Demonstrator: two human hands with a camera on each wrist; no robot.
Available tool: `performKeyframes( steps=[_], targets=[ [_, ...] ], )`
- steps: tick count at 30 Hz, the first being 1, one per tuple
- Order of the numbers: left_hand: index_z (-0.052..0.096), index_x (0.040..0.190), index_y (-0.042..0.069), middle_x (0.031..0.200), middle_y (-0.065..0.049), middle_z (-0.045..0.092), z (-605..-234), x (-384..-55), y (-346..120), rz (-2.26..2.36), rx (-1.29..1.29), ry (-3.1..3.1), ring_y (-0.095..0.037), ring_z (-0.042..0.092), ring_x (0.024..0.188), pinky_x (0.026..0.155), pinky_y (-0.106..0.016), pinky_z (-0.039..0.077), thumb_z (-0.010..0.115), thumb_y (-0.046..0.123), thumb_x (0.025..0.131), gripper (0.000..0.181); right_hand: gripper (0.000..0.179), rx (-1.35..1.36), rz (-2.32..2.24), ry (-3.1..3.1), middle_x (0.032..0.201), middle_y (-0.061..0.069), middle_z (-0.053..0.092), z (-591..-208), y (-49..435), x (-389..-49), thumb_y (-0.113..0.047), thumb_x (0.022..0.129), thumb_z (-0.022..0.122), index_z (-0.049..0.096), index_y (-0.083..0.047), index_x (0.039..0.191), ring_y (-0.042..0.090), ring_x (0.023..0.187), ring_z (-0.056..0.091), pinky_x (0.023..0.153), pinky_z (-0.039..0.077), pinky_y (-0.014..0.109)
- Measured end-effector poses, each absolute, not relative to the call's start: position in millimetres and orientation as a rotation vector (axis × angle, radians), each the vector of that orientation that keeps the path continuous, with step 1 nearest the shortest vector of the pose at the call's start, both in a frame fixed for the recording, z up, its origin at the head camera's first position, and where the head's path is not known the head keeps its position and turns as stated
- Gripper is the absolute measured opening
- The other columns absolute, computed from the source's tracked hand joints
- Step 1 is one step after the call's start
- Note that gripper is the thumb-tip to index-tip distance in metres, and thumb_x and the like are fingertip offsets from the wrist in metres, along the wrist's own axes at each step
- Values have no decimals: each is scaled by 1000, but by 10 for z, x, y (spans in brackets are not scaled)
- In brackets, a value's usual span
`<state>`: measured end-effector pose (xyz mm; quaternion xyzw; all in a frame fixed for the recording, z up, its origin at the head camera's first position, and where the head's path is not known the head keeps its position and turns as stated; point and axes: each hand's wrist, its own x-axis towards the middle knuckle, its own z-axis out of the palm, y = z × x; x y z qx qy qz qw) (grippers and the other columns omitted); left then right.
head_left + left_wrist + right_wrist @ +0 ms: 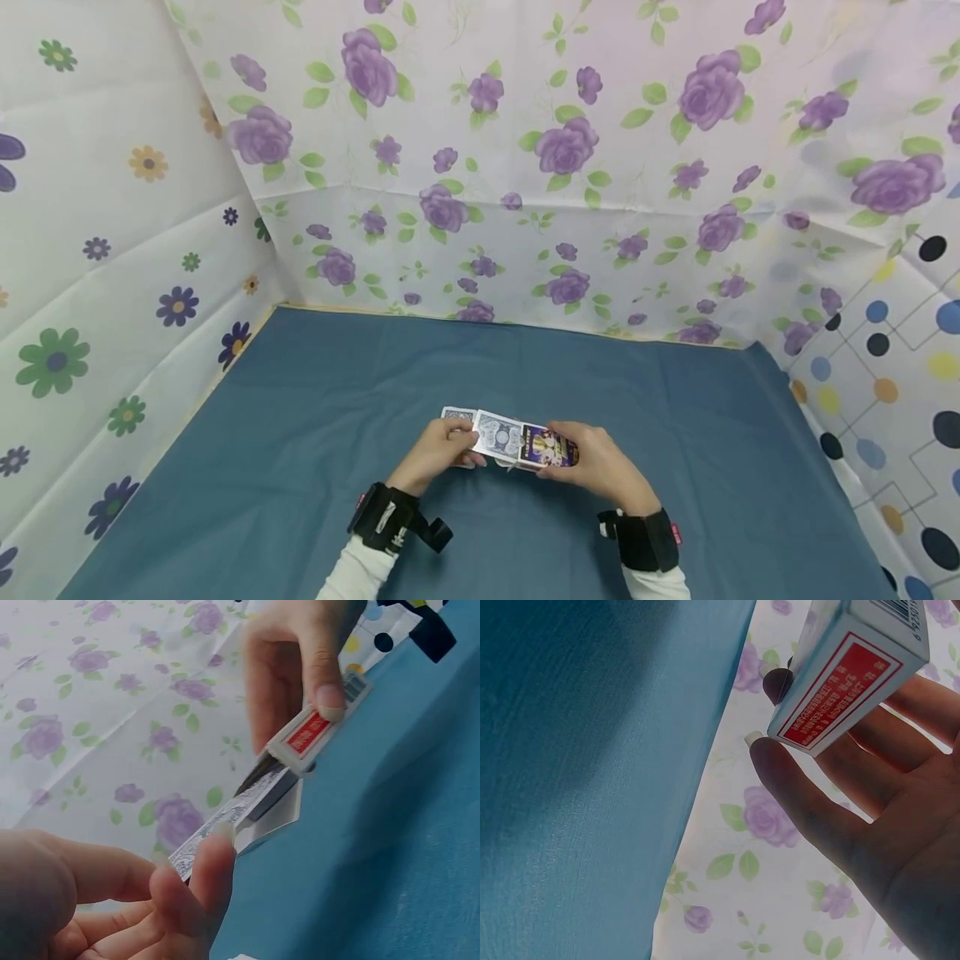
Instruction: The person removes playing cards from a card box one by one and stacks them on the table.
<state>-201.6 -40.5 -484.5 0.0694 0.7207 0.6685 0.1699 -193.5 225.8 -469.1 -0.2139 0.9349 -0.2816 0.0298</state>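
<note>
In the head view my left hand (438, 450) pinches the end of a deck of playing cards (498, 435) with blue-grey patterned backs. The deck's other end sits in the mouth of a card box (547, 447), purple and gold on top, which my right hand (603, 467) grips at its far end. An unfolded white flap (276, 819) shows below the deck in the left wrist view. More patterned cards (457, 412) lie behind my left fingers; whether they touch the hand I cannot tell. The box side (840, 694) in the right wrist view bears a red label.
A blue cloth (300, 467) covers the table under both hands. Floral sheeting (487, 167) rises behind the table's far edge, with patterned sheets on the left (112, 275) and right (892, 417). Black straps with devices (386, 517) circle the wrists.
</note>
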Motion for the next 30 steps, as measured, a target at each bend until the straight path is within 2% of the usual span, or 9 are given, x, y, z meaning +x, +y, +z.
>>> performKeyframes(
  steps=[3, 6, 9, 14, 18, 23, 30],
  targets=[
    [50, 126, -16, 88, -18, 69, -4821, -2026, -457, 1913, 205, 2048, -18, 71, 77, 80, -42, 57, 52, 7, 98, 37, 67, -654, -868, 2885, 123, 12, 66, -4684, 2259, -1943, -33, 76, 83, 59, -2, 131, 13, 97, 61, 78, 50, 32],
    [46, 133, -16, 101, -28, 67, -4830, -2044, -485, 1912, 201, 2044, -15, 70, 78, 82, -43, 56, 51, 7, 98, 42, 67, -653, -868, 2886, 122, 12, 66, -4685, 2262, -1948, -33, 76, 83, 59, -2, 130, 13, 98, 61, 79, 51, 33],
    [46, 134, -14, 106, -27, 67, -4853, -2064, -501, 1918, 197, 2023, -12, 68, 79, 82, -40, 55, 51, 6, 97, 43, 67, -659, -866, 2888, 122, 11, 66, -4694, 2264, -1946, -34, 76, 83, 60, -2, 130, 13, 98, 61, 80, 51, 33],
    [49, 132, -12, 95, -12, 68, -4864, -2097, -530, 1960, 154, 1976, -11, 64, 80, 77, -31, 53, 53, 7, 96, 41, 67, -664, -868, 2884, 122, 11, 66, -4708, 2267, -1947, -35, 75, 83, 60, -3, 130, 12, 97, 61, 79, 51, 32],
    [54, 129, -10, 82, -2, 67, -4854, -2136, -570, 2014, 67, 1976, -10, 63, 75, 70, -26, 51, 58, 9, 95, 39, 67, -656, -876, 2878, 122, 10, 66, -4706, 2265, -1950, -35, 76, 83, 60, -3, 130, 11, 95, 60, 78, 50, 30],
    [60, 121, -6, 75, -2, 67, -4856, -2201, -634, 2067, -47, 2016, -11, 63, 70, 65, -25, 49, 64, 14, 93, 35, 66, -639, -876, 2876, 121, 10, 66, -4695, 2261, -1953, -35, 76, 82, 60, -3, 130, 10, 92, 59, 76, 49, 29],
    [63, 119, -5, 74, 2, 64, -4916, -2272, -739, 2100, -155, 2078, -10, 59, 68, 63, -22, 47, 64, 18, 94, 34, 68, -642, -879, 2871, 124, 12, 65, -4724, 2263, -1953, -36, 76, 82, 60, -3, 130, 13, 98, 61, 80, 50, 32]
  ],
)
